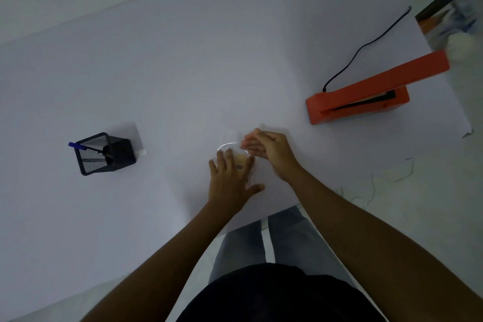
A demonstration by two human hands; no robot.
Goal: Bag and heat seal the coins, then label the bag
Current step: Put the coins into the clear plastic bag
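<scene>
So far left on the white table point(170, 65) there's one black square mesh pen holder point(104, 153), with one blue pen point(78, 145) sticking out of its top corner and a small white thing just behind it that I can't make out

Middle of the shot is where the hands are. The left hand point(231, 180) is spread flat, fingers fanned wide, palm down on one clear plastic bag point(234, 145) lying on the table near the front edge. It's pressing on it, not closed around anything. Under the fingers there's a yellowish patch with a dark round spot, which looks like coins point(240, 162) inside the bag, but they're too blurry and covered to count

The right hand point(269, 150) is just beside the left, touching the bag's right side. Its fingers are loosely curled with thumb and forefinger pinched together up top, seemingly on the bag's edge, though the plastic is so see-through I can't tell for sure what's in the pinch

Off to the right, well apart from the hands, sits one orange heat sealer point(366, 98) with its arm lifted, and one black power cord point(366, 46) running from its back toward the far right corner
</scene>
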